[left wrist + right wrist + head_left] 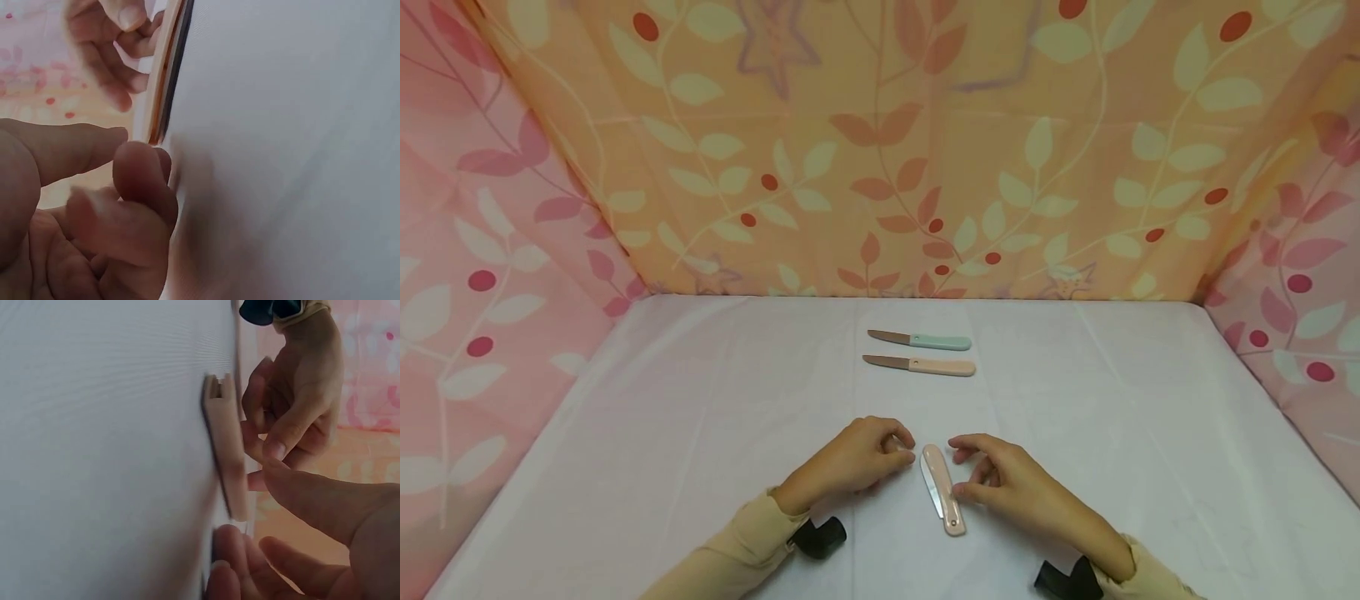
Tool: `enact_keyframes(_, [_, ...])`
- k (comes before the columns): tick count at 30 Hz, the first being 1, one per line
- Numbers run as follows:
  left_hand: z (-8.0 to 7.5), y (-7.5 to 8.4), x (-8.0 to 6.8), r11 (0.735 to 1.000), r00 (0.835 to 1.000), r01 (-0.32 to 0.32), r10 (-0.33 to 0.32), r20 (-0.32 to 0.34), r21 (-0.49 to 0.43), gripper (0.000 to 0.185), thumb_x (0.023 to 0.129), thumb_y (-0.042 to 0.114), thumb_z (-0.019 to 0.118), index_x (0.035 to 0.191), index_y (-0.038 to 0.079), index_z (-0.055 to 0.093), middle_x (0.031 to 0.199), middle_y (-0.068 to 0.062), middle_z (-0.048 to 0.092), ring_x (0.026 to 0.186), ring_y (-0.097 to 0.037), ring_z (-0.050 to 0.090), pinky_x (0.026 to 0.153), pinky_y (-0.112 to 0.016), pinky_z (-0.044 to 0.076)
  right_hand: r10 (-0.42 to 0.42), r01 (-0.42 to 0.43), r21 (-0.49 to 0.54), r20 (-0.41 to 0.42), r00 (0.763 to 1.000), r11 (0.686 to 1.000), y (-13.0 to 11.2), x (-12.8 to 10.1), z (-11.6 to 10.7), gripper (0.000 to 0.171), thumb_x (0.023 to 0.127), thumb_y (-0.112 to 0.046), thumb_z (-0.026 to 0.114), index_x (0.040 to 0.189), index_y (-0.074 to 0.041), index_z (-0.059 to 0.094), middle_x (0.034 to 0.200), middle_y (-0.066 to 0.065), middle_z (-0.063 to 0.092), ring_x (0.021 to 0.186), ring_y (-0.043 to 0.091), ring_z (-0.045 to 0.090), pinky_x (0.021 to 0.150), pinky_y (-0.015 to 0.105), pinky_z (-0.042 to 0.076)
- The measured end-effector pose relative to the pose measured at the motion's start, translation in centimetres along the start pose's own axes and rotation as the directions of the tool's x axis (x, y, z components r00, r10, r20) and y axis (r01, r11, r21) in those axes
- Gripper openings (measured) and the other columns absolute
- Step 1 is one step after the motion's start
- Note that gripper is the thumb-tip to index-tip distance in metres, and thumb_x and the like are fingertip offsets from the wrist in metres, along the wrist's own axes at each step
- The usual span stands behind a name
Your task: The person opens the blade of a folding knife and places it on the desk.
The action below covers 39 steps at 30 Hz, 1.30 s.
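On the white cloth-covered table (700, 433), the folded pink-handled pocket knife (943, 490) lies between your hands, near your edge. Your left hand (850, 461) is loosely curled, holding nothing; your right hand (1011, 483) touches the handle with relaxed fingers. Pinch the handle sides (avoid the blade edge).

White tabletop (700, 417); orange leaf-print backdrop (880, 150); pink side curtains (482, 250)

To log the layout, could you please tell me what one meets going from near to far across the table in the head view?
Folded pink knife between the two hands → open pink knife → open green knife → leaf-print backdrop.
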<state>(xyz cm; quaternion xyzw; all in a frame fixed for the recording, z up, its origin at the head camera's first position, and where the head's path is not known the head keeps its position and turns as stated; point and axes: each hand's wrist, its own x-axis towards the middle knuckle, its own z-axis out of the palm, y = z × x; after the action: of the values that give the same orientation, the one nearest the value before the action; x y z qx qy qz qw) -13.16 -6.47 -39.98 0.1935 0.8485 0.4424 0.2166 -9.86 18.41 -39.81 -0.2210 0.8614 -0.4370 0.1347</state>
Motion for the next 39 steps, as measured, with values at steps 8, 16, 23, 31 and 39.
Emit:
enact_keyframes(8, [0.7,0.3,-0.1,1.0,0.999,0.007,-0.006,0.051,-0.024,0.02,0.094,0.017,0.065,0.11,0.005,0.067,0.064,0.004,0.06,0.04,-0.008,0.046,0.039,-0.02,0.036,-0.022,0.022,-0.005,-0.017,1.0,1.0,0.3,0.2,0.5,0.047,0.089,-0.022,0.074,0.129,0.0,0.059,0.11,0.007,0.068,0.072,-0.001,0.057,0.063,0.02,0.047])
enact_keyframes(16, [0.9,0.7,0.1,0.998,0.997,-0.026,0.03,0.073,-0.062,0.02,0.095,0.015,0.065,0.111,0.003,0.065,0.077,0.0,0.071,0.048,-0.009,0.054,0.05,-0.02,0.042,-0.01,0.011,0.031,-0.03,0.999,0.999,0.5,0.4,0.6,0.047,0.087,-0.015,0.075,0.128,0.002,0.059,0.109,0.008,0.067,0.075,-0.001,0.06,0.063,0.02,0.048])
enact_keyframes(23, [1.1,0.7,0.1,0.987,0.994,-0.09,0.097,0.048,-0.13,0.016,0.095,0.008,0.065,0.109,0.002,0.059,0.082,-0.01,0.073,0.056,-0.012,0.057,0.055,-0.02,0.044,0.064,-0.065,0.196,0.008,0.998,0.978,0.4,0.4,0.4,0.052,0.089,-0.015,0.073,0.134,0.002,0.055,0.113,0.016,0.065,0.078,0.003,0.065,0.065,0.02,0.049])
enact_keyframes(31, [1.2,0.7,0.2,0.969,0.992,-0.111,0.12,0.029,-0.219,0.015,0.094,0.004,0.065,0.106,0.0,0.057,0.079,-0.019,0.07,0.055,-0.013,0.055,0.05,-0.019,0.04,0.042,-0.058,0.342,0.055,0.998,0.938,0.4,0.4,0.4,0.052,0.092,-0.012,0.07,0.136,0.005,0.049,0.123,0.025,0.058,0.086,0.006,0.07,0.073,0.02,0.051])
enact_keyframes(39, [1.3,0.7,0.2,0.975,0.993,-0.081,0.097,0.066,-0.207,0.011,0.097,0.015,0.063,0.099,0.004,0.061,0.076,-0.011,0.068,0.053,-0.01,0.054,0.052,-0.018,0.039,0.017,-0.038,0.385,0.059,0.998,0.922,0.6,0.4,0.4,0.052,0.092,-0.009,0.069,0.135,0.008,0.046,0.121,0.028,0.055,0.091,0.008,0.071,0.077,0.023,0.056])
